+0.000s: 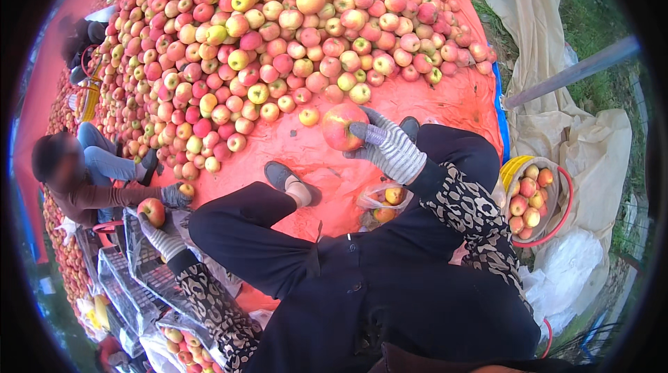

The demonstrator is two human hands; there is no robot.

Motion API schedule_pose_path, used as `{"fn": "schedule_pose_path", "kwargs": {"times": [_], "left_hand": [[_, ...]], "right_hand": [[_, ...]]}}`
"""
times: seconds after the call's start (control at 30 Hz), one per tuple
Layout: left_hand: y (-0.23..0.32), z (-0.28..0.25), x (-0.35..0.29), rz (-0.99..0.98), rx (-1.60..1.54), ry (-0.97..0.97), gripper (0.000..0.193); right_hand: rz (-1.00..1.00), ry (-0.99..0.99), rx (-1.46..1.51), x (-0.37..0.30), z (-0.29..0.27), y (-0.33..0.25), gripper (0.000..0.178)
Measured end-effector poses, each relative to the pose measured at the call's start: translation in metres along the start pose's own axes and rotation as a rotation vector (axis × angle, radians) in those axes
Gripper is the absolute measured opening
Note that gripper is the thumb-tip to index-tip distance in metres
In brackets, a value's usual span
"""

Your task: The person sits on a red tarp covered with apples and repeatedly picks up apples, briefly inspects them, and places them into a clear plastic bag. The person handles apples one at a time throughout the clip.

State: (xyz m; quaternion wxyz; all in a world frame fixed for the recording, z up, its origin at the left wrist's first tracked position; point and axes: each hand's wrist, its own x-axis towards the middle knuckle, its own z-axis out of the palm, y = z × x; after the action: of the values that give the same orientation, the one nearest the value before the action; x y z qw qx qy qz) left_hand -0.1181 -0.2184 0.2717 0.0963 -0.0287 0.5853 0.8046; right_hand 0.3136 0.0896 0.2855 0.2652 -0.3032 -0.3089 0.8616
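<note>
My right hand point(393, 149), in a striped glove with dark fingertips, grips a large red-yellow apple point(341, 127) above the red sheet, between my knees and the heap. Out to the left, my left hand point(161, 237), gloved the same way, holds a red apple point(151, 212) beside plastic-lined crates point(129, 282). Part of each grip is hidden behind glove or fruit. The big heap of red and yellow apples point(278, 32) spreads out ahead of me on the red sheet point(334, 206).
A yellow basket with a red handle point(513, 170) holds several apples at my right. Between my legs lies a clear bag with apples point(383, 200). At left, a co-worker's gloved hand point(175, 196) reaches close to my left hand. A grey pole point(570, 72) slants in from the right.
</note>
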Motion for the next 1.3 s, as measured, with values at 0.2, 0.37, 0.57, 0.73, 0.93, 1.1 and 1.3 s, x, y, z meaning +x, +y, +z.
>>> {"fn": "schedule_pose_path", "kwargs": {"times": [0.2,0.37,0.57,0.73,0.93,1.1,1.3], "left_hand": [[-0.039,-0.165,0.008,0.029,0.99,0.441,0.06],[-0.041,-0.198,-0.022,-0.2,1.646,0.326,0.053],[-0.07,-0.136,0.034,0.086,1.807,0.111,0.054],[-0.053,-0.065,0.06,0.46,1.59,-0.018,0.055],[-0.055,0.079,0.036,0.701,1.235,-0.341,0.049],[-0.029,0.147,-0.019,0.849,1.134,-0.562,0.043],[-0.061,0.202,-0.037,1.168,1.107,-0.912,0.04]], "right_hand": [[-0.093,0.013,0.267,-0.021,-0.026,0.013,0.049],[-0.197,0.108,0.039,-0.044,-0.009,0.002,0.058],[-0.561,0.391,-0.394,-0.11,-0.045,-0.044,0.07],[-0.759,0.58,-0.305,-0.158,-0.076,-0.063,0.071],[-0.745,0.582,0.417,-0.205,-0.151,-0.026,0.058],[-0.571,0.781,0.235,-0.24,-0.18,0.013,0.043],[-0.066,0.767,-0.772,-0.261,-0.195,0.051,0.053]]}}
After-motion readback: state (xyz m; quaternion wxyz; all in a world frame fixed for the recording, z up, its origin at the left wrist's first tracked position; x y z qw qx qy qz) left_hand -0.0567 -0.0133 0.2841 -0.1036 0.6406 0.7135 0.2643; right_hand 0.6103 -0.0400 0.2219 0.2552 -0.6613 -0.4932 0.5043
